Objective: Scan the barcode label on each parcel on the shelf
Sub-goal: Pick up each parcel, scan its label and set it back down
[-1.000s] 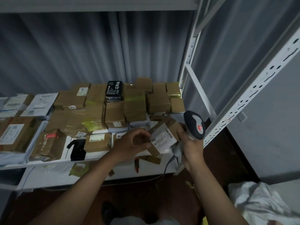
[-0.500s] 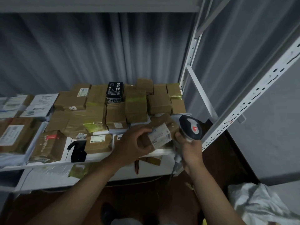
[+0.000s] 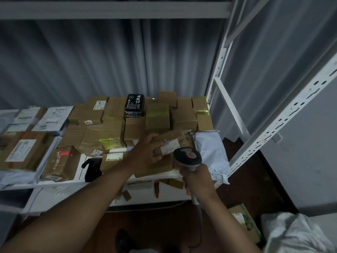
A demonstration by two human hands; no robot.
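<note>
My left hand (image 3: 145, 152) grips a small brown cardboard parcel (image 3: 173, 141) at the front right of the white shelf (image 3: 60, 181); its white barcode label (image 3: 170, 147) faces up. My right hand (image 3: 196, 178) holds the handle of a grey barcode scanner (image 3: 187, 157), whose head with a red mark hangs just right of and below the label. Several more brown parcels (image 3: 113, 128) are stacked across the shelf behind. A black box (image 3: 134, 105) with white characters stands among them.
A white plastic mailer (image 3: 211, 152) lies at the shelf's right end. White perforated uprights (image 3: 269, 125) rise on the right. A black object (image 3: 93, 167) lies at the shelf front. On the floor sit a green-printed box (image 3: 246, 221) and white bags (image 3: 295, 232).
My left hand has carried the parcel from above the shelf edge down and back onto the stack. The scanner has come in over the shelf edge, close to the label.
</note>
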